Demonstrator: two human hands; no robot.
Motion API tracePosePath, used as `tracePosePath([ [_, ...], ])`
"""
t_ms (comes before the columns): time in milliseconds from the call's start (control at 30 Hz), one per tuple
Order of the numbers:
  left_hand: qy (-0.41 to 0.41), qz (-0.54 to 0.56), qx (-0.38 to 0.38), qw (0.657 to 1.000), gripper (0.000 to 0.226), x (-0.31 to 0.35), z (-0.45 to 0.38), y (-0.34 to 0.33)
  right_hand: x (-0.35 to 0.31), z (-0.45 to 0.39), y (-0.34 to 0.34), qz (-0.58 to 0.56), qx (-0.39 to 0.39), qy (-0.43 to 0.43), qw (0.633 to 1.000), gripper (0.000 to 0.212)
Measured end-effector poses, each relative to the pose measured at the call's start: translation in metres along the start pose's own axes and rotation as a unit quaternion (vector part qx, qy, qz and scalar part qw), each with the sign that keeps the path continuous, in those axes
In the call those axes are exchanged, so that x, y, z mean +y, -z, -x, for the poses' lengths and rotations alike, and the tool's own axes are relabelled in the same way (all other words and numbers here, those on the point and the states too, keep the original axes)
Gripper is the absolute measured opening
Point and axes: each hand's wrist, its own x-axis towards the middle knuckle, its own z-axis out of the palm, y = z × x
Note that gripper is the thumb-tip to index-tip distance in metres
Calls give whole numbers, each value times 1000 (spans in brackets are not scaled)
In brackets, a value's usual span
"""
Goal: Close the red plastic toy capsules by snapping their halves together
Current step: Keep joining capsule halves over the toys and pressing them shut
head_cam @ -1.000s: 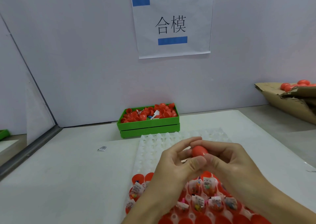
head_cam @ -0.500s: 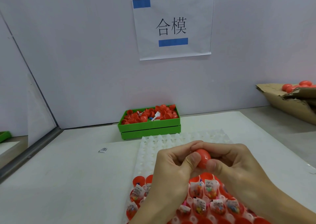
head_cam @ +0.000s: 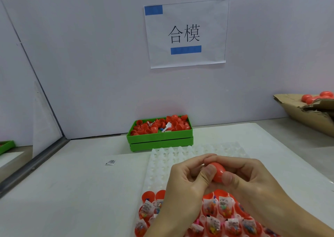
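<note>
- While both hands are raised over the white tray (head_cam: pixel 180 157), they grip one red capsule (head_cam: pixel 219 172) between them, above the middle part of this tray.
- The left hand (head_cam: pixel 186 180) has its fingers curled around the capsule, and its thumb presses on the near left side of it.
- The right hand (head_cam: pixel 253 180) also curls around the capsule, with its thumb on the near right side.
- On the near part of the white tray stand open red halves (head_cam: pixel 224 207), each one with a small plastic packet inside; the far part of the tray shows only white cells.
- Behind the white tray, just beside its far edge, is a green bin (head_cam: pixel 160 140) full of loose red halves.
- Left of the white tray a small packet (head_cam: pixel 110 162) lies alone on the worktop (head_cam: pixel 72 191).
- Far to the right of the white tray is a cardboard box (head_cam: pixel 307 113) with red capsules in it.
- On the wall above the green bin hangs a paper sign (head_cam: pixel 186 33).
</note>
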Motion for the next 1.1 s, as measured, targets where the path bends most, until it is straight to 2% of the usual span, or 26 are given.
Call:
tracePosePath([
  [200, 6, -4, -3, 1000, 38, -1, -2, 0, -1, 0, -1, 8, 13, 2, 1000, 58],
  [367, 9, -2, 17, 1000, 21, -1, -1, 0, -1, 2, -4, 19, 3, 25, 1000, 62],
  [467, 13, 1, 29, 999, 25, -1, -1, -1, 0, 2, -6, 24, -1, 33, 999, 58],
  [567, 7, 16, 31, 999, 20, -1, -1, -2, 0, 1, -5, 26, 0, 36, 999, 55],
  [733, 16, 32, 35, 999, 22, -1, 0, -7, 1, 0, 2, 5, -3, 8, 1000, 60],
  [833, 50, 55, 24, 997, 33, -1, -1, -7, 0, 1, 2, 9, 6, 4, 1000, 43],
  [900, 67, 72, 22, 995, 38, 1, -2, -5, -2, 1, 0, 33, 33, 28, 999, 30],
  [1000, 86, 84, 31, 992, 41, 4, -5, -1, -3, 3, 1, 120, 76, 81, 987, 34],
  [1100, 115, 88, 23, 989, 43, 4, -6, 1, -2, 4, 1, 253, 87, 119, 956, 43],
])
